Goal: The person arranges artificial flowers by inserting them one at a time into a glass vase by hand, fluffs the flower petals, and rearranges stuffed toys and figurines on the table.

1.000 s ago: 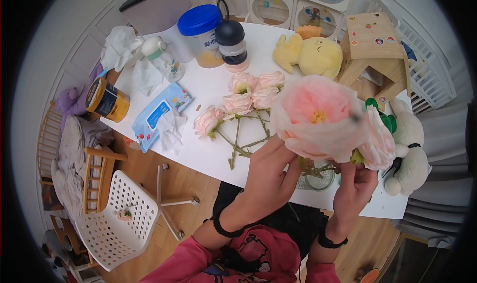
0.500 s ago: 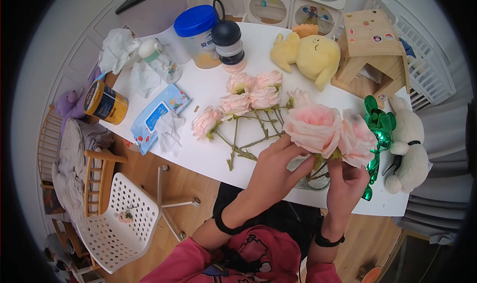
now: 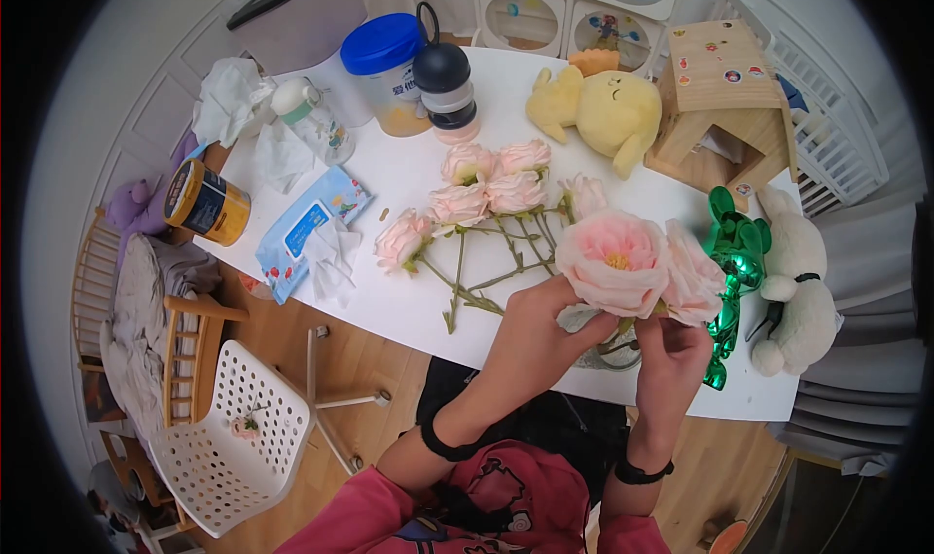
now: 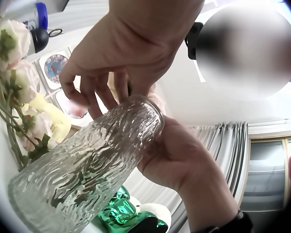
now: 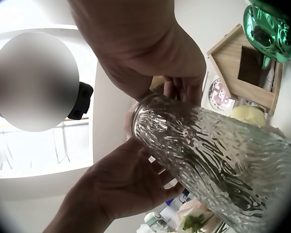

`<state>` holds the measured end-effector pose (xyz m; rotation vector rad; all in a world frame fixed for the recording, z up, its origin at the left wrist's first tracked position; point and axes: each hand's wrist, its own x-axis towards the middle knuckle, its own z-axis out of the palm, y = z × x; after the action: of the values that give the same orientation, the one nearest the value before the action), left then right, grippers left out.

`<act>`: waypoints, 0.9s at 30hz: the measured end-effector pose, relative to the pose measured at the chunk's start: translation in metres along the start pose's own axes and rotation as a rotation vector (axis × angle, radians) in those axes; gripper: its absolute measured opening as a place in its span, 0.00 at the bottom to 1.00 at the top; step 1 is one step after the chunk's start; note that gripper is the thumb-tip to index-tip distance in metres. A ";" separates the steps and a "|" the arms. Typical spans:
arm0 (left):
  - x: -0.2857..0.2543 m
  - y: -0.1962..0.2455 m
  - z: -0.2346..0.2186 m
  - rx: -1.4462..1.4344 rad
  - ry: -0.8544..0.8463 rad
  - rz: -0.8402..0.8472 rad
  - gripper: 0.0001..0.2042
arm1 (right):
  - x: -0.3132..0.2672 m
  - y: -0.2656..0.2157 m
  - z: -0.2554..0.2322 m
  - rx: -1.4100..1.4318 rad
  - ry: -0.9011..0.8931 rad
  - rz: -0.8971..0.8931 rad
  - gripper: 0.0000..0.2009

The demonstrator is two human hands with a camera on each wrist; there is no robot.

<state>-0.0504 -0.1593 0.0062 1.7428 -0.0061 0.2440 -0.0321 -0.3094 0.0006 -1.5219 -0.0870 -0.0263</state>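
Note:
Two pink roses, one full and facing up and one to its right, stand over the mouth of a ribbed clear glass vase. My left hand pinches beneath the full rose, with thumb and fingers at its base. From the other side, my right hand pinches just below the right rose. Both hands are right at the vase rim in the wrist views, and dark stems show through the glass. The blooms hide most of the fingertips in the head view.
Several more pink roses lie with their stems on the white table. A shiny green figure and a white plush are at the right. Behind stand a yellow plush, a wooden house and a blue-lidded tub.
The two roses have come down away from the head camera, with the full one shifting slightly left. Both hands stay at their bases, and more of the green figure now shows.

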 end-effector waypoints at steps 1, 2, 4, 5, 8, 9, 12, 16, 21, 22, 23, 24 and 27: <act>0.000 0.001 0.000 0.005 -0.004 -0.012 0.12 | 0.000 0.001 0.000 0.018 -0.010 -0.001 0.12; -0.001 0.001 -0.001 0.009 -0.008 -0.024 0.12 | 0.000 0.002 -0.001 0.035 -0.019 -0.003 0.12; -0.001 -0.001 -0.001 0.001 -0.015 -0.016 0.13 | -0.002 0.004 -0.001 0.039 -0.012 -0.010 0.13; -0.002 -0.002 -0.002 -0.006 -0.022 -0.008 0.13 | -0.002 0.005 -0.001 0.043 -0.005 -0.018 0.14; -0.003 -0.002 -0.004 -0.005 -0.051 -0.055 0.14 | -0.003 0.008 0.002 0.088 0.023 -0.070 0.15; -0.004 -0.003 -0.004 -0.005 -0.051 -0.056 0.14 | -0.003 0.009 0.002 0.088 0.023 -0.069 0.15; -0.005 -0.006 -0.006 -0.028 -0.080 -0.045 0.14 | -0.005 0.011 -0.001 0.064 -0.007 -0.061 0.17; -0.008 -0.009 -0.007 -0.033 -0.121 -0.039 0.15 | -0.007 0.016 -0.003 0.097 -0.014 -0.048 0.18; -0.011 -0.010 -0.007 -0.059 -0.114 -0.025 0.17 | -0.009 0.017 -0.004 0.086 0.010 -0.051 0.21; -0.011 -0.013 -0.007 -0.039 -0.138 -0.019 0.17 | -0.009 0.017 -0.005 0.072 0.008 -0.040 0.22; -0.012 -0.014 -0.008 -0.020 -0.163 -0.012 0.17 | -0.010 0.017 -0.006 0.058 0.006 -0.029 0.23; -0.012 -0.014 -0.008 -0.020 -0.164 -0.013 0.17 | -0.010 0.017 -0.006 0.058 0.006 -0.028 0.23; -0.014 -0.012 -0.009 -0.049 -0.157 0.003 0.18 | -0.011 0.018 -0.007 0.059 0.008 -0.033 0.23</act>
<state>-0.0635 -0.1497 -0.0066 1.7094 -0.1282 0.1080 -0.0412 -0.3155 -0.0182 -1.4612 -0.1058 -0.0556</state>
